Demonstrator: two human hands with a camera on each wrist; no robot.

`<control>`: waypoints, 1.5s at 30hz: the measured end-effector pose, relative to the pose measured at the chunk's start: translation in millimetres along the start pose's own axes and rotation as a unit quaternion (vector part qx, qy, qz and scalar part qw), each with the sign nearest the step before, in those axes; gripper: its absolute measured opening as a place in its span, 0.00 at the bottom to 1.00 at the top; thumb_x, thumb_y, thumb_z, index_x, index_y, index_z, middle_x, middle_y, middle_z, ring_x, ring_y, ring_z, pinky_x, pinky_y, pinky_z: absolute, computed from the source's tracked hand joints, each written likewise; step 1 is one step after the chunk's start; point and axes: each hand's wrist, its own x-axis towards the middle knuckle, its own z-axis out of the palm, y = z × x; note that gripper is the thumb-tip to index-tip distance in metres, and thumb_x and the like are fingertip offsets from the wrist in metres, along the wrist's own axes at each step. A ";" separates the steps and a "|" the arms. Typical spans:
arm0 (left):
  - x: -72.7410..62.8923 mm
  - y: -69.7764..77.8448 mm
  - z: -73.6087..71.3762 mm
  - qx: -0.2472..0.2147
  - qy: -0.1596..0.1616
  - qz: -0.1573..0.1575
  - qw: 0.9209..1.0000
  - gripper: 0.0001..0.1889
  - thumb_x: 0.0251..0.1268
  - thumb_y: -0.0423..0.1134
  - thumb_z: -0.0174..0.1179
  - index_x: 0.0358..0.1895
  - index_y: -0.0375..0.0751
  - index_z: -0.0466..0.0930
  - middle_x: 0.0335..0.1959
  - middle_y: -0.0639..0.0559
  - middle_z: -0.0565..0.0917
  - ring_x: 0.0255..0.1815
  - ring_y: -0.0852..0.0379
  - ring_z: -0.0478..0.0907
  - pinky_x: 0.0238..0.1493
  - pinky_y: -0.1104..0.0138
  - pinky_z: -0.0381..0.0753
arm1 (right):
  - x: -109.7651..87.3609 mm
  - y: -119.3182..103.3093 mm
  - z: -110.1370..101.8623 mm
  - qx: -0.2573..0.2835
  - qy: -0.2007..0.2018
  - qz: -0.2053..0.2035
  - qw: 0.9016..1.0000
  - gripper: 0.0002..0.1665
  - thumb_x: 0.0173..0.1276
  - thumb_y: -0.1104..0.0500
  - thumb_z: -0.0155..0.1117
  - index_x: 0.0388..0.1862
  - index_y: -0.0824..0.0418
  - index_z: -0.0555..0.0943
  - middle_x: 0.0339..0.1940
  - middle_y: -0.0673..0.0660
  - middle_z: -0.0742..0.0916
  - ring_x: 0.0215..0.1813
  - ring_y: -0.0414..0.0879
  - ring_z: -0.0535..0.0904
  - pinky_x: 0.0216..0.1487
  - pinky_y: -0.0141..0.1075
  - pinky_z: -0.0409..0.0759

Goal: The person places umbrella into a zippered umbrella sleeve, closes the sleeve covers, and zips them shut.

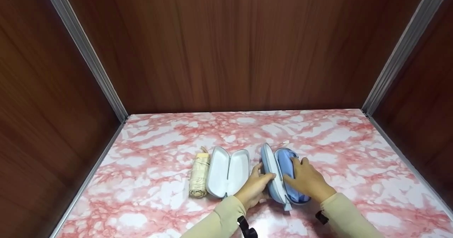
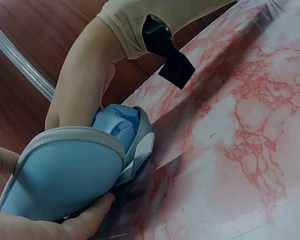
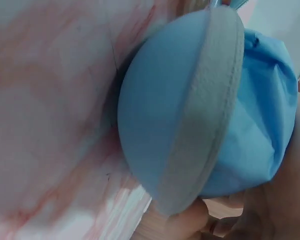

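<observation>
Beige rolled bundle (image 1: 199,177) lay just left of an open, white-lined case (image 1: 239,167) on the red-and-white marbled table (image 1: 155,174). Dark wood-grain panels (image 1: 226,47) stood at back and sides; grey metal strips (image 1: 86,54) lined both rear corners.

Panelled booth (image 1: 421,107), wood-grain walls (image 1: 226,47), marbled tabletop (image 1: 148,202)

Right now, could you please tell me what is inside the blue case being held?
The blue case holds a crumpled blue bundle, partly covered by the right hand; anything beneath the bundle cannot be seen.
</observation>
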 end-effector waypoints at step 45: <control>-1.2 -1.0 0.5 -0.002 0.002 0.003 1.000 0.41 0.64 0.36 0.62 0.77 0.43 0.50 0.59 0.37 0.69 0.49 0.39 0.81 0.44 0.42 0.82 | 24.1 31.3 3.5 0.169 0.076 -0.046 0.982 0.34 0.69 0.53 0.67 0.65 0.75 0.74 0.51 0.67 0.80 0.51 0.58 0.76 0.54 0.53 0.77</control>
